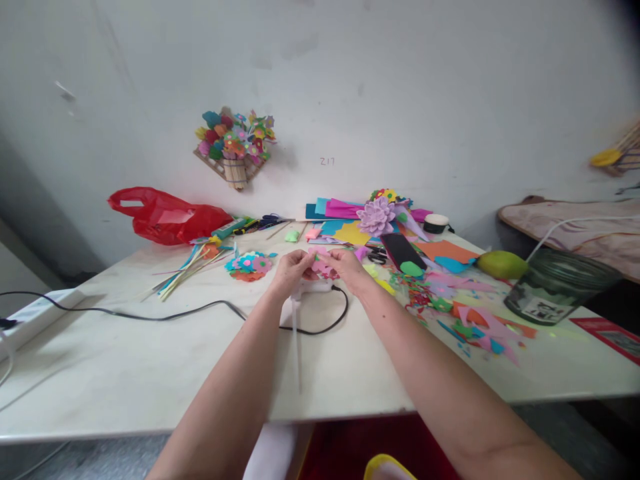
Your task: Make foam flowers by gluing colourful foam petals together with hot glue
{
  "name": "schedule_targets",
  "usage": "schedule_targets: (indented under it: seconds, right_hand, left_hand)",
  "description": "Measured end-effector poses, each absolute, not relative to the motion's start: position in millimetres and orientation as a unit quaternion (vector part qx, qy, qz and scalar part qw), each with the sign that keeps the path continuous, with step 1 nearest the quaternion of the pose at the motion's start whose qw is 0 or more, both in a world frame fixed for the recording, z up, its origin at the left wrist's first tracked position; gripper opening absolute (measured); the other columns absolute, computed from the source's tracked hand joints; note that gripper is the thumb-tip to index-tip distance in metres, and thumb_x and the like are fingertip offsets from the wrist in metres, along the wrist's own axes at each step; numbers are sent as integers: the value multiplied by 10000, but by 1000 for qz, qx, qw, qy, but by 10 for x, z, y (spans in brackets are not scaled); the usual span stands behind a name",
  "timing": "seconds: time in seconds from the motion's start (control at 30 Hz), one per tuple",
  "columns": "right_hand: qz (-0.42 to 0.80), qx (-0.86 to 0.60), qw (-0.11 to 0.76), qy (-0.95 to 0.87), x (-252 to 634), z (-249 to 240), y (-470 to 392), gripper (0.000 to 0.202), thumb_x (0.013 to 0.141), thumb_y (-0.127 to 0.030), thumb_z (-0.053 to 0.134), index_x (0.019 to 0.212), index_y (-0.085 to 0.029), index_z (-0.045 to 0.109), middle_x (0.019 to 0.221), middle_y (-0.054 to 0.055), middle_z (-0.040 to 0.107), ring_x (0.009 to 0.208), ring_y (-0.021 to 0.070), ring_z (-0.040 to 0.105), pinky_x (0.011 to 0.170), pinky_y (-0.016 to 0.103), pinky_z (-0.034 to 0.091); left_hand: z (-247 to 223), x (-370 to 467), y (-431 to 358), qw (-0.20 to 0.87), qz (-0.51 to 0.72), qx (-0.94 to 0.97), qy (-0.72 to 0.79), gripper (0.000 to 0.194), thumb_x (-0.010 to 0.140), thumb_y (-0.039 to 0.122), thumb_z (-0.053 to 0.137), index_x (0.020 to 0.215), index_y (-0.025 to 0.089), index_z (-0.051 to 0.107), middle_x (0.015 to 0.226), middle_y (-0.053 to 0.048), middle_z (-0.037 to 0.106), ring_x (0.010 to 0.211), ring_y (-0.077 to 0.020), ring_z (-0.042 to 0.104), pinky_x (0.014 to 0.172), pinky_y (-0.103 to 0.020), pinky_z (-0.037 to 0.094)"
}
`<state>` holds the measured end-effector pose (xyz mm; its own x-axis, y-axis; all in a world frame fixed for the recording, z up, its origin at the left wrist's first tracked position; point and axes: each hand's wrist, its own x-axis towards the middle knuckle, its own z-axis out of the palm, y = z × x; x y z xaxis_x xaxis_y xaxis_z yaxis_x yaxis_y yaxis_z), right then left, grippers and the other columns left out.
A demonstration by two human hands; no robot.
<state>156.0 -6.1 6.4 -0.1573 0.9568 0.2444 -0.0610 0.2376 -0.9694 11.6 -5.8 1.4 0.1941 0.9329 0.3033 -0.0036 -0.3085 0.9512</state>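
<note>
Above the middle of the table, my left hand [291, 270] and my right hand [347, 265] meet with bent fingers, both closed on a pink craft flower [323, 267] with a bit of green on it. My fingers cover part of the flower. Just beneath lies a white glue gun [315, 287], with a long pale glue stick [296, 347] pointing toward me and a black cord [320, 332]. Left of my left hand sits a cluster of finished blue, pink and orange flowers [249, 267].
Colourful scraps [430, 293], a phone [401, 252], a green mango-like fruit [501, 265] and a glass jar [555, 287] occupy the right side. A red plastic bag [173, 217], thin coloured strips [187, 270] and a power strip [43, 317] are leftward. Coloured sheets [345, 209] lie by the wall.
</note>
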Motion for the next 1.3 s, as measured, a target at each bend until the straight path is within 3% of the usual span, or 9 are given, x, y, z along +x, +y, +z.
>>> schedule_targets:
  seconds: [0.47, 0.73, 0.97, 1.3]
  right_hand:
    - [511, -382, 533, -556, 1538, 104, -112, 376, 605, -505, 639, 593, -148, 522, 542, -28, 495, 431, 48, 399, 386, 194, 283]
    - [495, -396, 547, -547, 1521, 83, -85, 391, 579, -491, 654, 520, -162, 453, 444, -52, 446, 388, 50, 383, 380, 201, 285]
    - [523, -378, 543, -538, 1546, 90, -95, 386, 633, -528, 604, 622, -148, 543, 556, -10, 527, 435, 55, 412, 390, 198, 293]
    - [468, -393, 546, -573, 1540, 48, -50, 343, 625, -459, 624, 530, -178, 451, 476, -55, 411, 401, 54, 335, 391, 212, 260]
  left_hand:
    - [24, 127, -65, 444, 504, 636, 380, 371, 704, 506, 565, 650, 147, 490, 516, 12, 553, 471, -122, 584, 486, -223, 464]
    - [23, 133, -75, 444, 493, 647, 376, 372, 701, 513, 564, 647, 151, 500, 519, 11, 553, 493, -130, 593, 507, -232, 474]
    - [35, 117, -71, 445, 510, 630, 381, 381, 689, 521, 572, 643, 149, 509, 528, -3, 583, 474, -128, 588, 501, -236, 473]
    - [37, 110, -85, 448, 508, 632, 378, 389, 701, 531, 552, 653, 149, 500, 549, -9, 590, 480, -128, 595, 503, -232, 475]
